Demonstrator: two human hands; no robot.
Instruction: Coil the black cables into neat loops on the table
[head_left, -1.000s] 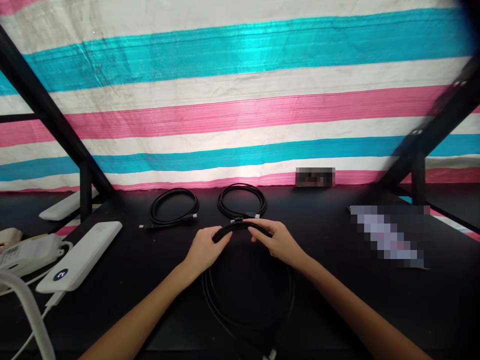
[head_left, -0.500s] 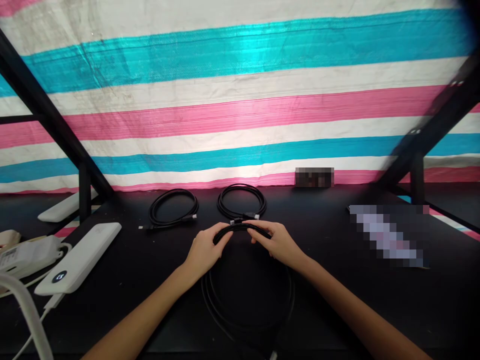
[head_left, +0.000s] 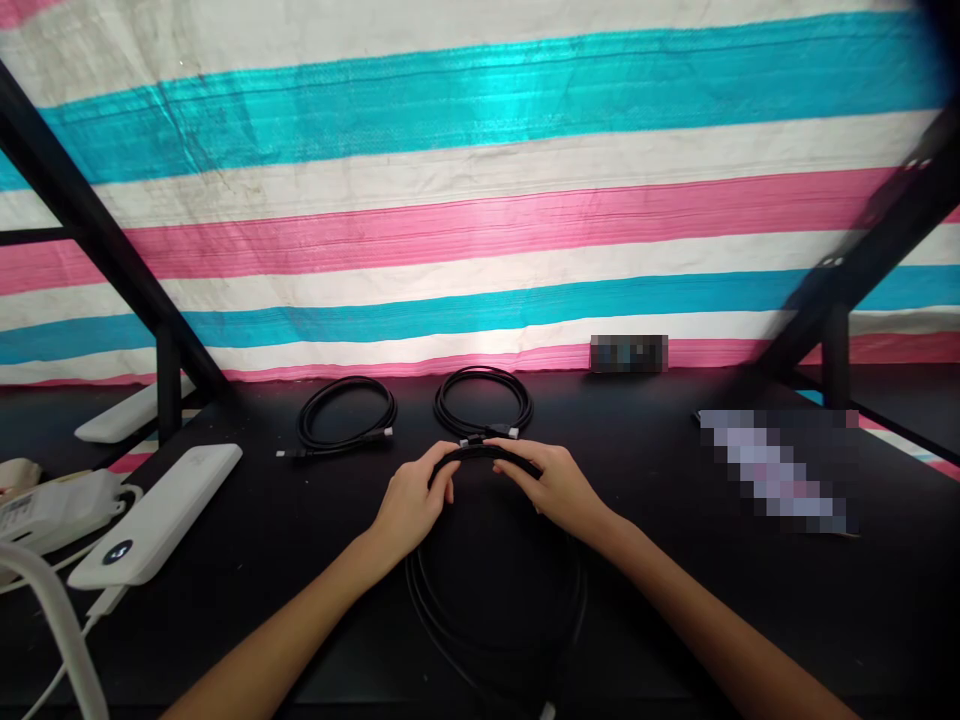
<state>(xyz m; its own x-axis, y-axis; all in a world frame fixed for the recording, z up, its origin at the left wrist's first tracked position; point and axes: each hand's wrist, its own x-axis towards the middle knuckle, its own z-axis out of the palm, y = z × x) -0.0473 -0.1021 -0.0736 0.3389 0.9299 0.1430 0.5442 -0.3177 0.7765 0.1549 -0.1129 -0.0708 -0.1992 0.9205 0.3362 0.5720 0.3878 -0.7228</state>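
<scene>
Between my hands a large loop of black cable (head_left: 474,656) lies over the dark table, its far side gathered in a bundle. My left hand (head_left: 417,500) pinches the bundle's left part between thumb and fingers. On the right part, my right hand (head_left: 561,487) grips the same bundle. One pale plug (head_left: 548,711) of this cable shows at the bottom edge of the view. Just beyond my fingertips rests a coiled black cable (head_left: 442,405) with a pale plug end. Another coiled black cable (head_left: 304,415) lies to its left, both its plugs showing.
A white power bank (head_left: 169,510) with a lead plugged in lies at left, beside a white adapter (head_left: 56,515). Black metal braces (head_left: 112,255) rise on both sides. A striped sheet (head_left: 480,230) hangs behind the table. Two blurred-out items are at right.
The fingers of my left hand have shifted slightly on the bundle. The held loop has narrowed a little. Both coiled cables beyond stay in place.
</scene>
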